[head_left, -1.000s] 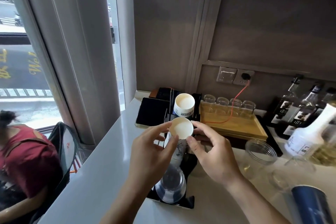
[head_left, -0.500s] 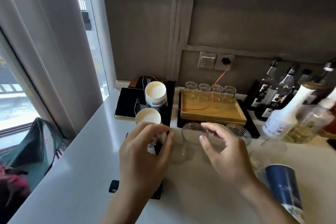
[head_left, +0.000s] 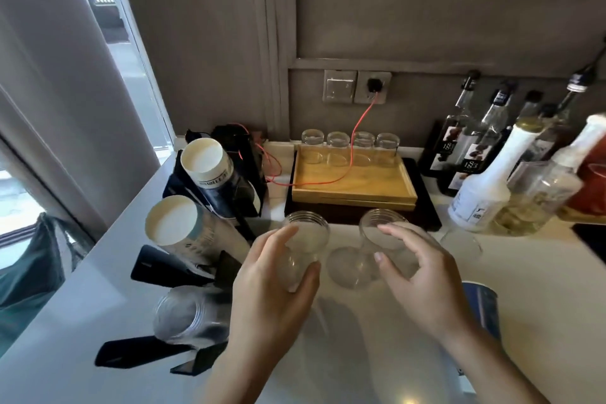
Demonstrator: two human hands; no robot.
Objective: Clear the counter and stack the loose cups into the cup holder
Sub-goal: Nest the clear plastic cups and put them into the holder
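We see the left hand (head_left: pixel 275 282) wrapped around a clear plastic cup (head_left: pixel 303 244), with the thumb on one side and the fingers on the other, and the right hand (head_left: pixel 423 275) curled the same way around a second clear cup (head_left: pixel 382 233) just beside it. Both cups are over the white counter (head_left: pixel 344 354), in front of the wooden tray (head_left: pixel 352 182). To the left stands the black cup holder (head_left: pixel 164 267), with two stacks of paper cups (head_left: pixel 183 226) and some clear cups (head_left: pixel 183 318) lying in its slots.
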